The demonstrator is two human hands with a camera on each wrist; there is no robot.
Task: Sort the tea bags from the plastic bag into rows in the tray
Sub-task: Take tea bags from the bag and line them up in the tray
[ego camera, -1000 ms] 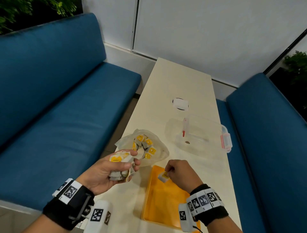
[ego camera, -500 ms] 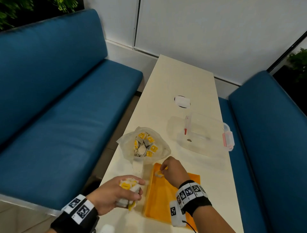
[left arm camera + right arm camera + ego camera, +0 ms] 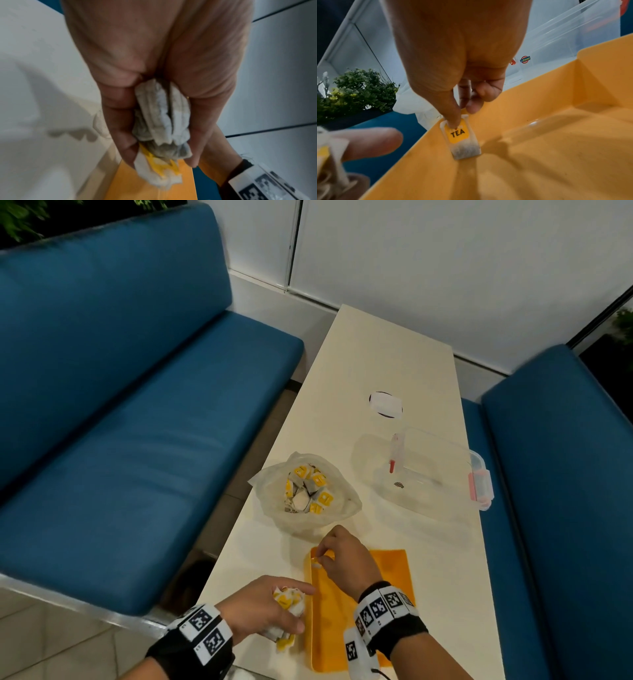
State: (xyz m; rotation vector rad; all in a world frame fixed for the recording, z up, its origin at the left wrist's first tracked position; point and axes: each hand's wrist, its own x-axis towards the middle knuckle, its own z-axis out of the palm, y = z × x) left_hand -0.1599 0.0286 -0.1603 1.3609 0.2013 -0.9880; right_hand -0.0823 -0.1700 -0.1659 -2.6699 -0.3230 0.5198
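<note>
Pinching one tea bag (image 3: 462, 139) against the tray (image 3: 539, 155)'s far-left corner wall, right grip (image 3: 460, 108) nearly closed; left grip (image 3: 154, 94) is clutching a bunch of tea bags (image 3: 163, 119) beside the tray.

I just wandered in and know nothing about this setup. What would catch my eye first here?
Probably the bright orange plastic tray at the near end of the cream table, where the right hand pinches a single yellow-labelled tea bag against its far left corner. Beside it, the left hand grips a bunch of tea bags; beyond sits a crumpled clear plastic bag of more.
</note>
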